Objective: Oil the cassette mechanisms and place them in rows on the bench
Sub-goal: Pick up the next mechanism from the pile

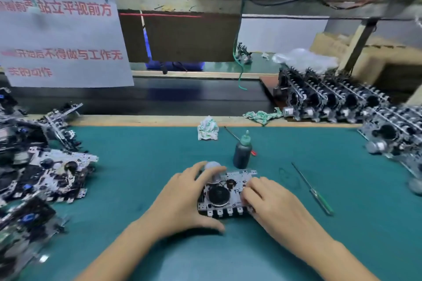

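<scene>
Hands: both are down on one cassette mechanism (pixel 225 194) at the near middle of the green tabletop (pixel 137 166).
Left hand (pixel 182 198): curled round the mechanism's nine o'clock side, thumb along the near edge and fingers over the round motor at the far corner.
Right hand (pixel 271 198): lies over the three o'clock end with bent fingers pressing on the plate; whether it truly grips there I cannot tell.
Mechanism: flat on the tabletop, dark flywheel up, a row of small tabs along its six o'clock edge.
Oil bottle (pixel 242 151): stands upright just beyond the mechanism at twelve o'clock, apart from both hands.
Screwdriver (pixel 312 189): green-handled, lying at three o'clock, near but untouched.
Unsorted pile (pixel 45 166): more mechanisms heaped at nine o'clock.
Finished rows (pixel 331 98): mechanisms standing in lines at two o'clock.
Rags (pixel 207 129): two crumpled cloths along the far edge.
Handling: it looks stiff and light, thin metal with sharp stamped edges and small exposed parts that would likely bend or smear. Best taken by the two short ends of the frame, keeping off the flywheel and belt.
</scene>
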Available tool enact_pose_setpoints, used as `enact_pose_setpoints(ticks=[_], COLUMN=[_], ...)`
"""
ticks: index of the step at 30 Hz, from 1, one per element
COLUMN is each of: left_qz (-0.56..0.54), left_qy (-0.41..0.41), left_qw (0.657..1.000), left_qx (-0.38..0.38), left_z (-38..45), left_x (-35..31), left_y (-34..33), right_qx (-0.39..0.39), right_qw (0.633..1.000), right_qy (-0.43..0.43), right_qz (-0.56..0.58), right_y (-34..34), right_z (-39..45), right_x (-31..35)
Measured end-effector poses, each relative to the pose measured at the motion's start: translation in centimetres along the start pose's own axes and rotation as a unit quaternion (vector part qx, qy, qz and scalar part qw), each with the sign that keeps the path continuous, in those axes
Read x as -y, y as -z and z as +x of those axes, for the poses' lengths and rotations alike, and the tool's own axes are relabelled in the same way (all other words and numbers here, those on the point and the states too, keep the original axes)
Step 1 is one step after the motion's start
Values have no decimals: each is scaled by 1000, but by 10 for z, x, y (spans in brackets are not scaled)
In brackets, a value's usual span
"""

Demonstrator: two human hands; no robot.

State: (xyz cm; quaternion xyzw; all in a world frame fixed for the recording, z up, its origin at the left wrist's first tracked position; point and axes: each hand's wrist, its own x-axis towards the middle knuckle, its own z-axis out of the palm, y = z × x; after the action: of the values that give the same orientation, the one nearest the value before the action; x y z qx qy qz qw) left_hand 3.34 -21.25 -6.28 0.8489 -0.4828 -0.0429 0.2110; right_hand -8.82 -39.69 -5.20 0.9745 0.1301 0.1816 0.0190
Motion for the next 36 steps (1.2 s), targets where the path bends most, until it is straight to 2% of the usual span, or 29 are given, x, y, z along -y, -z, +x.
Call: enact_pose_setpoints(ticks=[3,6,10,12,14,17,21,26,36], left_qz=[-91,-88,-145,-161,-180,-174,-80,-134,-230], left_qy=[-32,-59,-50,-42,-37,-27,-49,-37,2], left_qw=[995,994,988,986,983,984,994,990,973], left_qx=[8,11,8,-3,-6,-17,-63,-31,-17], left_z=[8,15,15,13,11,11,15,17,11], left_x=[4,6,8,9,11,8,-1,4,2], left_y=[-8,-7,-13,-15,-17,-18,-24,-27,-30], right_qx=[20,-54,-137,-178,-186,-157,-164,-163,-155], right_qw=[1000,990,928,898,884,882,880,878,871], right_qy=[-14,-89,-237,-288,-320,-332,-337,-343,-348], right_qz=[11,94,251,279,287,294,291,290,310], right_y=[4,4,-8,-21,-34,-46,-46,-44,-36], right_z=[-16,-18,-3,4,5,2,2,3,2], right_x=[-10,-22,-41,-46,-49,-53,-58,-58,-54])
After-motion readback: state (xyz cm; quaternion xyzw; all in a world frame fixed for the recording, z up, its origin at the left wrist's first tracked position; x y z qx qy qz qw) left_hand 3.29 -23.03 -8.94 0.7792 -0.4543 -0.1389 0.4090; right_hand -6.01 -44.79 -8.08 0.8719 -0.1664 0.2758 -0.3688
